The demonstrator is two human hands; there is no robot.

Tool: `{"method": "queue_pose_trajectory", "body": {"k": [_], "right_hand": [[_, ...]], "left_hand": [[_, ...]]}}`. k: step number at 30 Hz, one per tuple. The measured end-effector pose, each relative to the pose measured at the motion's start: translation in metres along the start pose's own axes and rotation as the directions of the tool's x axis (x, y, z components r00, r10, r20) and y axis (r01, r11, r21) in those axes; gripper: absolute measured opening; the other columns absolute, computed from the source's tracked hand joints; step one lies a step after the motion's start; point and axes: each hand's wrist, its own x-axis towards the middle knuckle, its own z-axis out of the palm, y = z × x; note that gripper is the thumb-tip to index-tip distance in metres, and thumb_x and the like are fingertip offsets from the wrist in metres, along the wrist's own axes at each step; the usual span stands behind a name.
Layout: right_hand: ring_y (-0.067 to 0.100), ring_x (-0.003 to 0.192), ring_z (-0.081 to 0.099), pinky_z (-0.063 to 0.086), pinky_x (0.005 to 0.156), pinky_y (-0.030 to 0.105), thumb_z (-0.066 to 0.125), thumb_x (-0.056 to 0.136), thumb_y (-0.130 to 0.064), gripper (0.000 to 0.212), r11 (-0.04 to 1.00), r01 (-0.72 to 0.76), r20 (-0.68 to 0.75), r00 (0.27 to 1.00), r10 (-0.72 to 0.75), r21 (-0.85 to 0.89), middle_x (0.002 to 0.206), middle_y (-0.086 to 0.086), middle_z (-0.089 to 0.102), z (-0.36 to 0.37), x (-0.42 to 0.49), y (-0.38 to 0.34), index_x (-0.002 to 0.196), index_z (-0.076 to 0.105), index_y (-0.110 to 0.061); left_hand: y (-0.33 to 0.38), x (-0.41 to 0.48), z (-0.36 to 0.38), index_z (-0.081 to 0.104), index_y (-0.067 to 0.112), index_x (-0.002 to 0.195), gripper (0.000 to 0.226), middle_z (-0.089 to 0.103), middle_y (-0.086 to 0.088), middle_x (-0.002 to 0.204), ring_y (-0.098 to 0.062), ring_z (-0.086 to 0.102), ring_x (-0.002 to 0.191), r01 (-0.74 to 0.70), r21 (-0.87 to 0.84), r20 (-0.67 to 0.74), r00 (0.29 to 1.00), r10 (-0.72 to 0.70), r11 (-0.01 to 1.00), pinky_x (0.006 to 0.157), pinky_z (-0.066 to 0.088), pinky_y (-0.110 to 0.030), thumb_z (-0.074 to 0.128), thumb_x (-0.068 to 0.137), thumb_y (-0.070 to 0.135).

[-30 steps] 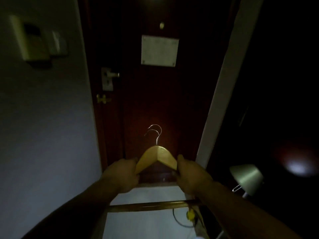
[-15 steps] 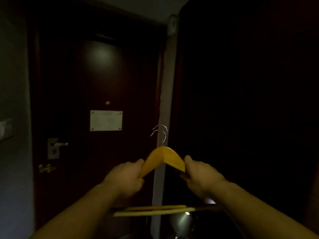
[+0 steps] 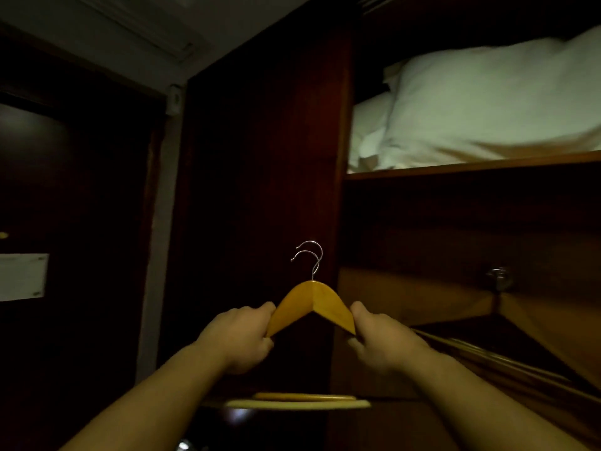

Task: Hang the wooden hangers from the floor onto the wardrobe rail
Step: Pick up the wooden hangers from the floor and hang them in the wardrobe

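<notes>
The fingers (image 3: 260, 312) of the left hand (image 3: 235, 336) curl closed around the left arm of the wooden hangers (image 3: 311, 305), and those of the right hand (image 3: 382, 341) wrap the right arm in the same way, thumbs laid along the top edge of the wood. Two metal hooks (image 3: 309, 258) rise from the peak, one just behind the other, so two hangers are held pressed together as a pair, upright and raised in front of the dark wardrobe side panel (image 3: 260, 190). Their lower crossbars (image 3: 297, 402) show pale below the wrists, level and blurred. Both forearms reach up from the lower edge of the view. To the right, the open wardrobe shows a shelf (image 3: 471, 166) bearing white pillows (image 3: 487, 102), and beneath it a rail (image 3: 487, 354) running away to the lower right; the hooks are well left of it and not on it. A dark door (image 3: 81, 206) with a pale sign (image 3: 22, 276) stands at the left.
</notes>
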Motion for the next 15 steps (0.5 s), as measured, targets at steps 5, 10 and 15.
{"method": "queue_pose_trajectory", "body": {"k": [5,10,15], "right_hand": [[0.017,0.080,0.063,0.057,0.070,0.038,0.053,0.098,-0.033,0.020,0.986,-0.163,-0.042,0.986,0.162,-0.018,0.093,0.000,0.060,-0.046,-0.056,0.079,0.111,0.038,-0.030],[0.016,0.080,0.063,0.057,0.070,0.036,0.054,0.099,-0.031,0.022,0.956,-0.293,-0.112,0.951,0.289,-0.016,0.092,-0.002,0.060,-0.084,-0.101,0.144,0.114,0.038,-0.031],[0.016,0.081,0.064,0.057,0.074,0.034,0.054,0.099,-0.030,0.025,0.906,-0.412,-0.132,0.897,0.422,0.092,0.096,0.000,0.061,-0.106,-0.131,0.199,0.118,0.037,-0.032]], "left_hand": [[0.104,0.027,0.016,0.048,0.027,0.123,0.030,0.056,0.009,0.086,-0.013,0.061,0.079,-0.123,-0.029,-0.033,0.992,0.122,0.992,0.072,0.049,-0.029,0.058,0.096,0.031],[0.188,0.058,0.024,0.048,0.025,0.121,0.027,0.057,0.006,0.090,-0.017,0.063,0.085,-0.264,-0.061,-0.014,0.965,0.263,0.963,0.074,0.052,-0.032,0.058,0.097,0.031],[0.257,0.098,0.038,0.047,0.024,0.125,0.032,0.057,0.003,0.097,-0.015,0.055,0.085,-0.397,-0.064,-0.017,0.918,0.397,0.915,0.073,0.042,-0.030,0.058,0.096,0.031]]}}
